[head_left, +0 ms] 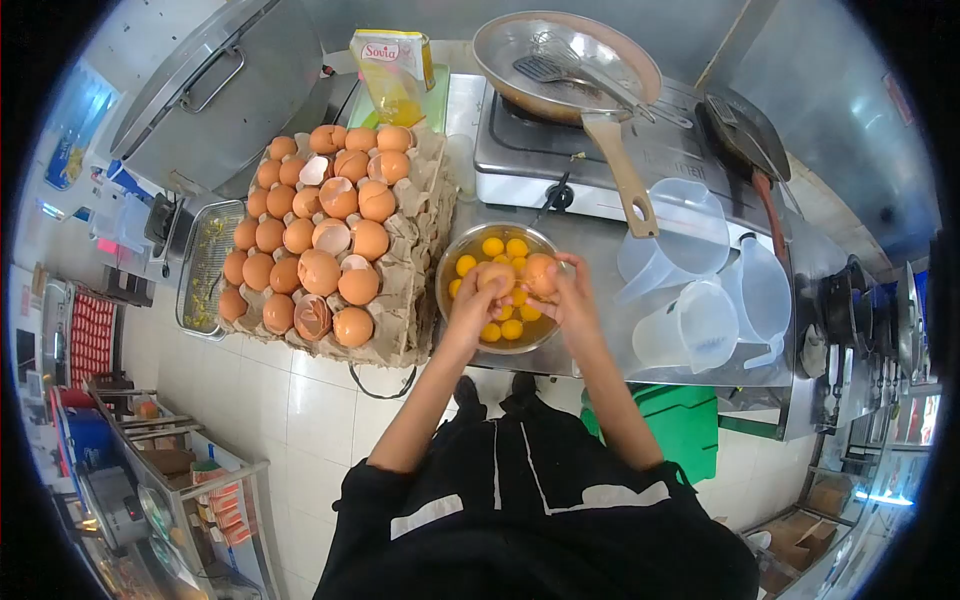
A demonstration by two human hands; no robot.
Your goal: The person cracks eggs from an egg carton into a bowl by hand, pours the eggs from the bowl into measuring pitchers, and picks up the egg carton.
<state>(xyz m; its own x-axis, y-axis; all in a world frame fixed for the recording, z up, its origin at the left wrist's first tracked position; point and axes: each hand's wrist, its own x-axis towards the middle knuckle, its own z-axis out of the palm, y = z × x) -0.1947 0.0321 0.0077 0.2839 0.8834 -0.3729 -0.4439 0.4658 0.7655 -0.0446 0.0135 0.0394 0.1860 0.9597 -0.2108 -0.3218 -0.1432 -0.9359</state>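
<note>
Over a round metal bowl (447, 318) of several yolks and egg white, my left hand (477, 307) has its fingers round a brown egg or shell (495, 281). Close on its right, my right hand (569, 296) grips another brown egg or shell (541, 273). The two nearly touch above the bowl; whether either is cracked I cannot tell. Left of the bowl, a tall stack of cardboard egg trays (405, 240) bears many brown eggs and several broken shells (332, 236).
Behind the bowl stands a stove (520, 150) with a large pan (485, 50), its wooden handle pointing toward me. Clear plastic jugs (690, 325) stand at the right. A wire basket (207, 265) lies left of the trays, and a yellow-white bag (390, 70) stands behind them.
</note>
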